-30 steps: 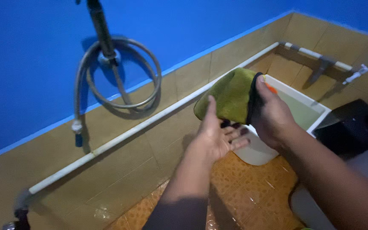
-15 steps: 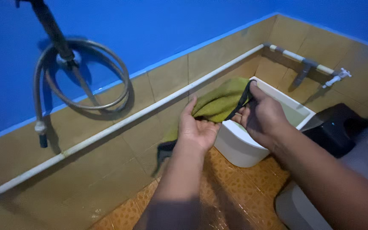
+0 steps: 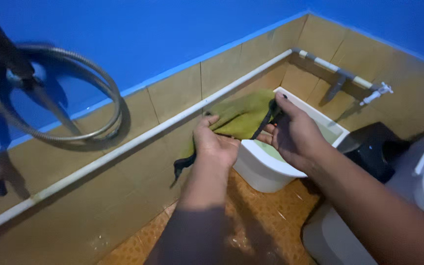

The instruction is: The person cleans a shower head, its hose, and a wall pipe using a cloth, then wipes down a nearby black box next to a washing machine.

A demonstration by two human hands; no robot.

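A green cloth with a dark edge [image 3: 241, 117] is stretched between both hands above the left end of a white rectangular tub [image 3: 258, 169]. My left hand [image 3: 214, 142] grips its lower left part, and a dark corner hangs down below that hand. My right hand [image 3: 293, 132] pinches the dark edge at the cloth's upper right. The tub holds greenish water.
A white pipe [image 3: 123, 147] runs along the tan tiled wall to a small tap [image 3: 376, 93] in the corner. A coiled metal hose [image 3: 50, 98] hangs on the blue wall at left. A black bin [image 3: 379, 147] and a white toilet [image 3: 418, 196] stand at right. The orange floor is wet.
The cloth went from bunched up in my right hand to spread between both hands and lowered toward the tub. My left hand closed on it. The view shifted right.
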